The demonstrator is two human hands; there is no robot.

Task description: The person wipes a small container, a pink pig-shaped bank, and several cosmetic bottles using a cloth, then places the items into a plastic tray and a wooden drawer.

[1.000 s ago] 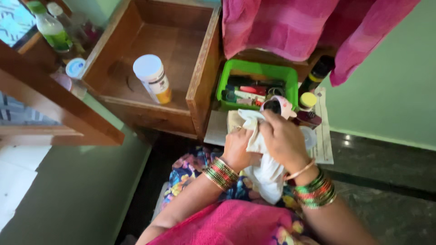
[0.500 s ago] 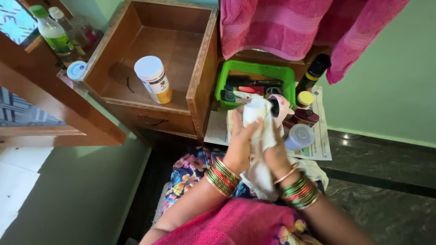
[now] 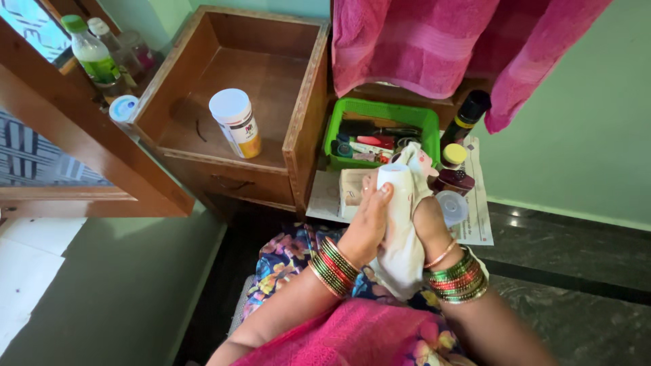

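My left hand (image 3: 367, 224) and my right hand (image 3: 428, 224) together hold a white cloth (image 3: 400, 230) that is wrapped around a small pinkish container (image 3: 422, 161), of which only the top shows above the cloth. The left hand's fingers press the cloth from the left, and the right hand grips from behind on the right. Both wrists wear stacks of coloured bangles. The cloth's tail hangs down over my lap.
A pulled-out wooden drawer (image 3: 298, 129) holds a white-capped yellow bottle (image 3: 236, 123). A green basket (image 3: 339, 122) of small items, a dark bottle (image 3: 465, 115), a yellow-capped jar (image 3: 453, 156) and a clear lid (image 3: 451, 205) sit on a newspaper (image 3: 479, 217). A pink towel (image 3: 420, 41) hangs above.
Both hands have turned the cloth around the pinkish container, and the right hand has slipped from the front to behind it. The view has shifted slightly.
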